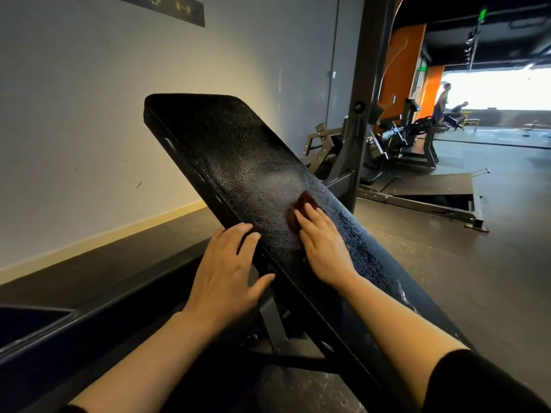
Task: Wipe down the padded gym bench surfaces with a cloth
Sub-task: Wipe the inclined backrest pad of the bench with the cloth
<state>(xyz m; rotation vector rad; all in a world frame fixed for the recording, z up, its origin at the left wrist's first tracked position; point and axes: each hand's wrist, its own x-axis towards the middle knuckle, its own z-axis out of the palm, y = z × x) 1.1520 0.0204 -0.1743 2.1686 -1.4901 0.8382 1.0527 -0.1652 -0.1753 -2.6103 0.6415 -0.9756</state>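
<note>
- Left hand (229, 269): fingers spread and nearly straight, fingertips laid over the left edge of the bench pad (238, 162), thumb splayed toward the pad's underside; nothing gripped.
- Bench pad: black, textured, tilted steeply, top end up and to the left, lower end running down to the right; sheen of light near mid-pad.
- Cloth (301, 207): dark reddish-brown, bunched, lying on the pad surface around mid-length, mostly covered by fingers.
- Right hand (323, 245): flat on the pad, fingers straight and close together, pressing down on the cloth, palm against the padding.
- Black sleeve (477, 383) at lower right, on the right forearm.
- Wall (89, 114): pale grey, behind and left of the bench, with a light skirting strip.
- Steel frame (362, 114): upright post just right of the pad.
- Machines (402, 138): further right, well apart, on a dark floor.
- Two people (447, 105), far right, small, against a bright opening.
</note>
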